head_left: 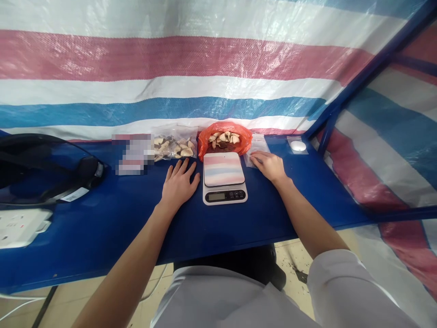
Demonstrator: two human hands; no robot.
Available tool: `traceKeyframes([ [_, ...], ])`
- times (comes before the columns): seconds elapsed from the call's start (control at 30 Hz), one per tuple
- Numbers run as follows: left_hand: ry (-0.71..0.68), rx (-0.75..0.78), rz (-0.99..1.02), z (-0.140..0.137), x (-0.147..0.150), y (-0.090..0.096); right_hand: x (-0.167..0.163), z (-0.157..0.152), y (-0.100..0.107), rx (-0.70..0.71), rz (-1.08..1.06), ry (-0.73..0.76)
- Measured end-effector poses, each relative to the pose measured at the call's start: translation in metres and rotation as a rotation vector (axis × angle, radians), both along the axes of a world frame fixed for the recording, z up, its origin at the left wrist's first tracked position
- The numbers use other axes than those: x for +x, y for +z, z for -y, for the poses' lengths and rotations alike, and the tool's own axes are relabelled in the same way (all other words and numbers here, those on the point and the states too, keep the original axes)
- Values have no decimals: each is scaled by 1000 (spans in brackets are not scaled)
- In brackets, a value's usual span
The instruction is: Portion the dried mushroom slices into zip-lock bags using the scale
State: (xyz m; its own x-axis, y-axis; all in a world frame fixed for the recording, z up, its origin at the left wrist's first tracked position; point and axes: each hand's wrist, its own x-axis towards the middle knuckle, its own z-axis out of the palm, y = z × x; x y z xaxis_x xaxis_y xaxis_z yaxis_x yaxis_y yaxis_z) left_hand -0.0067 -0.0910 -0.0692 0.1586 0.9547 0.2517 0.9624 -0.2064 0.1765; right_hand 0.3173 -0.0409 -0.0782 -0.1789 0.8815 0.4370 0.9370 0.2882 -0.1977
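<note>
My left hand lies flat on the blue table with its fingers spread, holding nothing. Its fingertips are close to clear bags of dried, pale slices with dark edges. My right hand rests with its fingertips on clear plastic bags; its fingers are slightly bent and apart, and the thumb is hard to make out. Between my hands stands a white digital kitchen scale, nothing on its plate and its display blank. Right behind it, an orange plastic bag stands open, with more of the pale slices inside.
At the left are a black headset-like device and a white power strip. A blurred-out packet lies beside the bagged slices. A small white oval object sits at the back right. Striped sheeting and a blue frame bar border the table.
</note>
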Motion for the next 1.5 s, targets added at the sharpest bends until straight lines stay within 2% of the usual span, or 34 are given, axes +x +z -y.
traceKeyframes([
  [0.23, 6, -3, -2, 1, 0, 1, 5, 1, 1, -5, -95, -41],
  [0.4, 7, 13, -25, 1, 0, 1, 12, 0, 5, 44, -301, 42],
  [0.53, 10, 32, -19, 0, -1, 0, 16, 5, 15, 101, -454, 105],
  [0.67, 14, 78, 71, 1, -2, 0, 18, 15, 29, 50, -603, 114],
  [0.8, -8, 70, 314, 1, 1, 12, 16, 24, 43, -30, -832, 97],
  [0.97, -105, -8, 712, -5, 17, 40, -2, 29, 65, -132, -1030, 151],
  [1.13, -128, -211, 1073, -22, 38, 50, -36, 25, 79, -220, -1201, 299],
  [1.27, -164, -379, 1316, -37, 45, 46, -62, 18, 79, -387, -1328, 435],
  [1.4, -250, -524, 1546, -41, 41, 48, -79, 8, 72, -463, -1406, 425],
  [1.5, -299, -557, 1591, -41, 35, 47, -87, -1, 64, -469, -1445, 430],
])
